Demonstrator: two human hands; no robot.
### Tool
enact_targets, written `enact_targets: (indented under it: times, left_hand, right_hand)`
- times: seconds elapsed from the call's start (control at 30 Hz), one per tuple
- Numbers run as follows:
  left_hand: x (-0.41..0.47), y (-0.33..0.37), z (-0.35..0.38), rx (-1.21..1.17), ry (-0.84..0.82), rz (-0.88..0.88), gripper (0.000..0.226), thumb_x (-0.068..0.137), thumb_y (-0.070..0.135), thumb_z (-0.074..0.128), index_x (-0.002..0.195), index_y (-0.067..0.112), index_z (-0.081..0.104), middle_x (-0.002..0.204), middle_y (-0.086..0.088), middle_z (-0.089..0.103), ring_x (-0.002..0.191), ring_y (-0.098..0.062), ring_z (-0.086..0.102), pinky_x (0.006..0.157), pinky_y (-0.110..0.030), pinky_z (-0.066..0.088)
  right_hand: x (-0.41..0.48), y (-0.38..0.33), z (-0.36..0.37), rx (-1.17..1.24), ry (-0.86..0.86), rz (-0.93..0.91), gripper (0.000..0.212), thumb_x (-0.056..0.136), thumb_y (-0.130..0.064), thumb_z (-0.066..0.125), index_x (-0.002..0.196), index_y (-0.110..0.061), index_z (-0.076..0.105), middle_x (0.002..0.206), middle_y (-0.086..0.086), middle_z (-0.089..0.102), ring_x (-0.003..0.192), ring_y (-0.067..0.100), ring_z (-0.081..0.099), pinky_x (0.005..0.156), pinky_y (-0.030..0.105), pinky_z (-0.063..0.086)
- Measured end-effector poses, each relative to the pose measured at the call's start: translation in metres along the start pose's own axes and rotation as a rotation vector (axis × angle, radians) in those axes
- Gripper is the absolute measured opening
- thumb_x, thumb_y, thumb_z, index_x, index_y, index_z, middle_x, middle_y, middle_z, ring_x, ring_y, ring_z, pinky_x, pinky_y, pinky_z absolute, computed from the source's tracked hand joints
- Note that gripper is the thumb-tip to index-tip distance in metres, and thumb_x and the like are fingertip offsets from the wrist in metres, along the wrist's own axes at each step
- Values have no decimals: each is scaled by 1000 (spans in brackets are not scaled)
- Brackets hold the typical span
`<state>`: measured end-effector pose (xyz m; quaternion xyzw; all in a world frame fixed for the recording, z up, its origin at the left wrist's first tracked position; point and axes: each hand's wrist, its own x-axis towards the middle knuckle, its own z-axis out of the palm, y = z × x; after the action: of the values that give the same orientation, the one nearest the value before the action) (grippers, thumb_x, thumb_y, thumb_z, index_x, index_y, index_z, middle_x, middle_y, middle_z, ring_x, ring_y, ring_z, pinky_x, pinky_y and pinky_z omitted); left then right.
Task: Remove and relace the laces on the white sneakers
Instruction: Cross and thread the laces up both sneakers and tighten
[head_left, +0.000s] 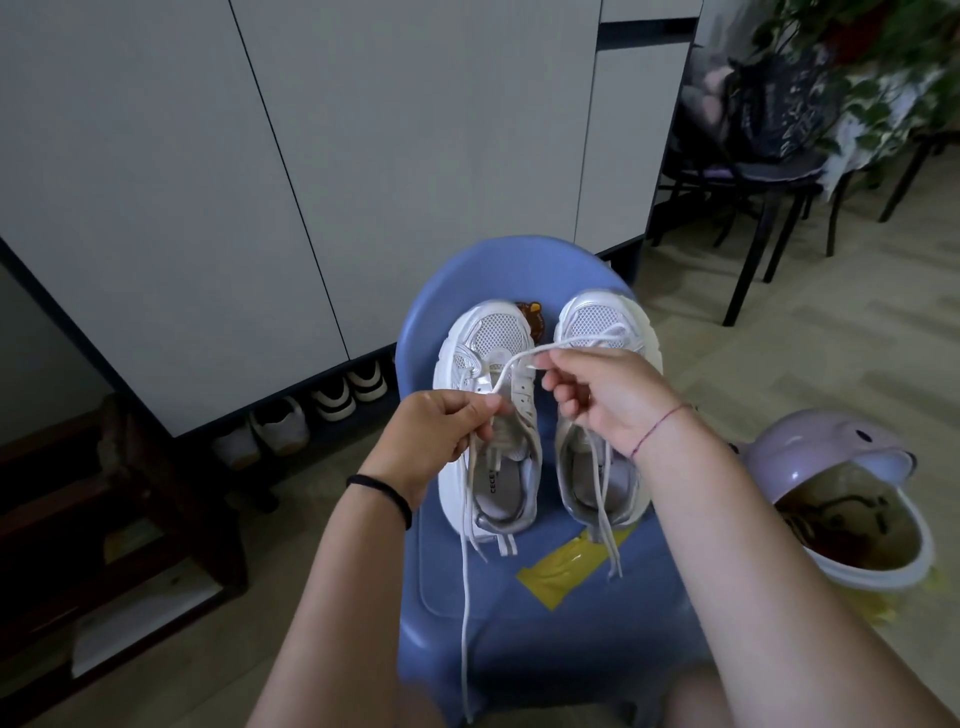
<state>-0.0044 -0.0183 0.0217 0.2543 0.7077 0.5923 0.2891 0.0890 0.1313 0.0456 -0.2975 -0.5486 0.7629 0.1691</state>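
Blue chair (519, 270) holds sneakers (498, 332). Fingers of left hand (436, 434) and right hand (605, 397) pinch a limp lace (511, 365); I'd grip its tip.

bare chair seat (545, 654) before sneakers (496, 332)

Counts at the blue chair (519, 649)
On it I tally two white sneakers (493, 332) (597, 319), two laces (465, 623) (605, 509), one tape strip (561, 566).
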Motion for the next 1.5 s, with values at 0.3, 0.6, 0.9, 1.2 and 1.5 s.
enact_targets:
  times: [0.3, 0.6, 0.9, 1.2, 1.5]
  left_hand:
    - [2, 0, 7, 17, 2, -4, 19, 90, 22, 67, 78, 9, 73, 53, 8, 58, 47, -6, 34, 47, -13, 32]
    - [1, -4, -2, 99, -140, -55, 21, 93, 25, 62, 79, 17, 75, 53, 9, 57, 47, -3, 35, 48, -11, 32]
    - [0, -3, -4, -16, -158, -92, 20, 100, 17, 51, 94, 12, 69, 73, 3, 72, 54, -3, 51, 59, -16, 40]
    - [23, -14, -6, -356, 380, -40, 14, 91, 11, 64, 78, 11, 68, 70, -3, 61, 60, -9, 49, 53, -10, 44]
    - [47, -25, 7, -227, 463, -44, 16, 85, 3, 71, 72, 12, 67, 65, -4, 63, 54, -9, 52, 56, -14, 52]
  right_hand:
    - [-6, 10, 19, -182, -13, -171, 10, 89, -8, 64, 87, 1, 68, 58, 0, 53, 44, 6, 41, 42, 15, 32]
    - [23, -4, -39, 450, 526, -265, 31, 97, -6, 44, 68, -14, 51, 39, -9, 48, 32, 2, 38, 34, 12, 28]
    - [17, -4, -45, 333, 340, -75, 18, 97, -2, 48, 81, -2, 57, 58, 8, 62, 40, 7, 54, 41, 16, 45]
    - [13, 30, 23, -422, -9, -85, 25, 90, -4, 54, 72, -15, 67, 97, 19, 70, 96, 32, 67, 91, 43, 54]
    - [29, 38, 35, -486, 7, -57, 28, 93, -4, 47, 76, -14, 67, 58, 8, 58, 54, 23, 52, 45, 23, 38]
